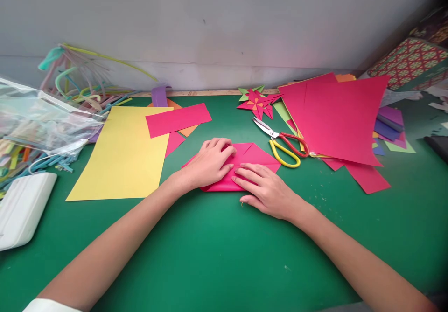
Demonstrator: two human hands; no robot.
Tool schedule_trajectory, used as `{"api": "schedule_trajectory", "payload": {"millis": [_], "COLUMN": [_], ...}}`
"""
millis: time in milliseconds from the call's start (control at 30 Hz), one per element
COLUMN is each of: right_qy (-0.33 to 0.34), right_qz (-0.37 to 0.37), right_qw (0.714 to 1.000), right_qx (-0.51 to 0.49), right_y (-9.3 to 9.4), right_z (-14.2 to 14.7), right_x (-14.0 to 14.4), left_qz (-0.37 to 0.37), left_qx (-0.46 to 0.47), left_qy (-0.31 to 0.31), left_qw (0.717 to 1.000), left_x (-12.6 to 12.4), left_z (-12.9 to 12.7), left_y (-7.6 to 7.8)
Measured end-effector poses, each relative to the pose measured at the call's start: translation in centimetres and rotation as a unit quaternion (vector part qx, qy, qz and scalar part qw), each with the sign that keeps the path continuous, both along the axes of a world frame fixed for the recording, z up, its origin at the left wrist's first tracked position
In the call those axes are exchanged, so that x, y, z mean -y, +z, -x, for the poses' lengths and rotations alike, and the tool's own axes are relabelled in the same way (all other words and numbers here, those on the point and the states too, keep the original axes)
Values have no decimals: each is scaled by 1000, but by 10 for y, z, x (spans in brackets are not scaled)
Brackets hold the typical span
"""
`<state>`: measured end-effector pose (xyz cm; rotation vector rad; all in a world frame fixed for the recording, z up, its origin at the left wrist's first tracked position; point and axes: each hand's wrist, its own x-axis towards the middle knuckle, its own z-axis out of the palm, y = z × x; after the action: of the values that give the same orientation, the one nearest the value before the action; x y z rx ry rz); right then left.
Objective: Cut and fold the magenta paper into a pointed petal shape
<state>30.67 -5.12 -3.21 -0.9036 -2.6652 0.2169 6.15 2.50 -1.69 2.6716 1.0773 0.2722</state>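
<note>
A folded sheet of red paper [261,156] lies on the green tabletop [224,251] in front of me. Crease lines cross its upper right part, and its lower edge is turned over. My left hand [212,165] rests on the paper's left side, fingers loosely bent, thumb pointing right. From the right, my right hand [268,190] lies with fingers spread, the fingertips touching the paper near its lower middle. The two hands almost meet at the thumb and fingertips. Parts of the paper are hidden beneath them.
Scissors [280,142] with red and yellow handles lie right of the paper, blades apart. Large red sheets [336,116] are stacked beyond. Folded paper stars [257,102] sit near the wall. Left are a yellow sheet [122,153], a red strip [178,120], pipe cleaners [94,95] and a white case [26,209].
</note>
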Motion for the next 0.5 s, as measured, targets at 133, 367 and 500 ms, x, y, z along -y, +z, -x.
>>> {"api": "schedule_trajectory", "payload": {"millis": [133, 367, 500], "right_qy": [-2, -2, 3], "right_qz": [9, 6, 4], "right_qw": [1000, 1000, 1000], "right_qx": [-8, -12, -13], "right_y": [0, 0, -1], "right_z": [1, 0, 0], "right_x": [-1, -1, -2], "left_qz": [5, -13, -16], "left_qx": [3, -1, 0], "left_qy": [4, 9, 16], "left_qw": [1000, 1000, 1000], "left_x": [0, 2, 2], "left_z": [-1, -3, -4], "left_y": [0, -3, -4]}}
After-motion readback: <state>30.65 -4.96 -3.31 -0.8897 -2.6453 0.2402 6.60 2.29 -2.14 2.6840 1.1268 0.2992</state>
